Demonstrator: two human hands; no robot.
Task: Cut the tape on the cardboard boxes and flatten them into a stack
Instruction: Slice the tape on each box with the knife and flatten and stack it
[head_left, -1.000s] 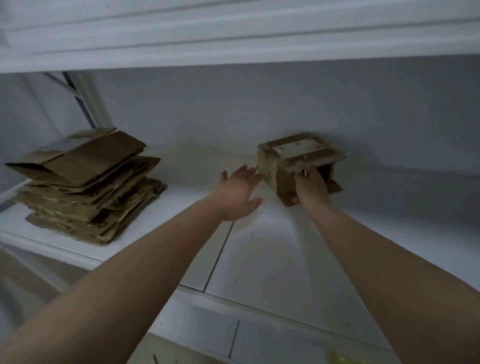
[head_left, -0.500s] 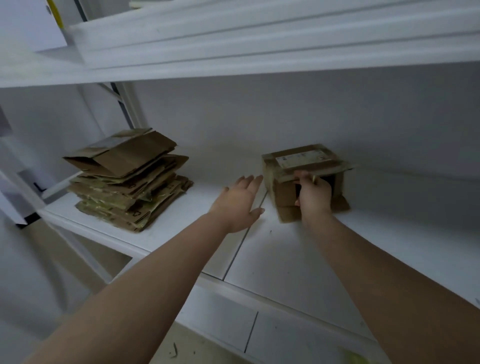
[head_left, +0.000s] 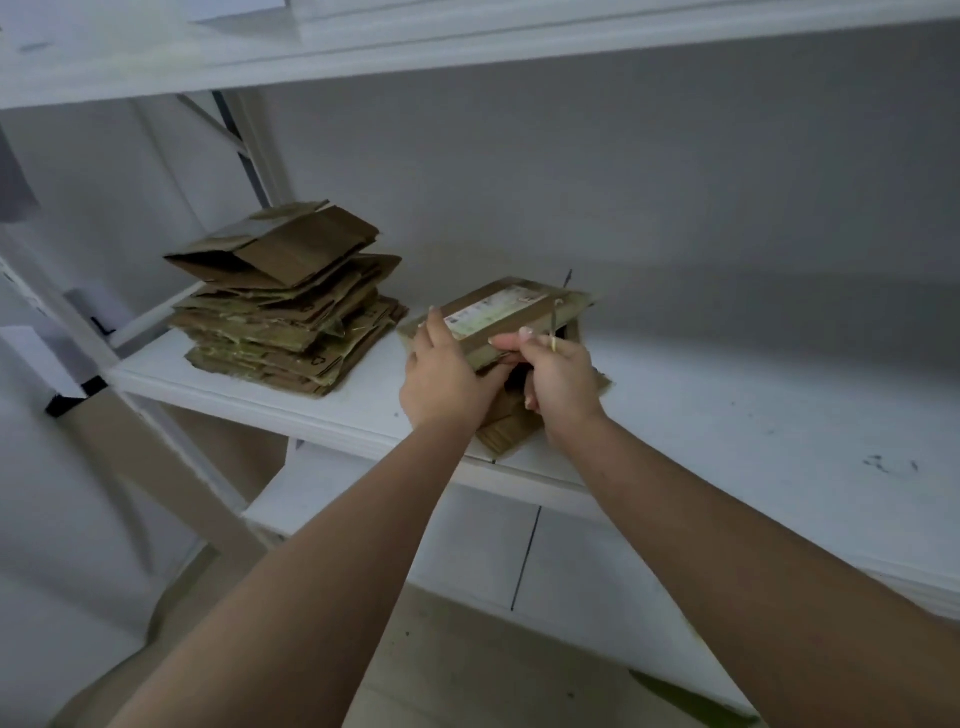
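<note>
Now, box: a small cardboard box (head_left: 498, 317) sits on the white shelf (head_left: 727, 415), near its front edge, with a pale printed label (head_left: 493, 310) on its top face and loose flaps spread beneath it.
Left hand: the left hand (head_left: 447, 376) holds the box at its near left corner, fingers laid up over the top edge beside the label, thumb under the side; its grip is clamped on the box.
Right hand: the right hand (head_left: 558, 382) is at the box's near front edge, thumb and forefinger pinched on a thin blade (head_left: 555, 325) that stands up across the tape (head_left: 535, 316) beside the label; its grip is together round that tool.
Stack: a pile of flattened boxes (head_left: 285, 306) lies on the same shelf to the left, apart from the box, its topmost piece only half collapsed.
Surroundings: a second white shelf board (head_left: 363, 47) runs overhead, and a white wall (head_left: 675, 182) stands behind.
</note>
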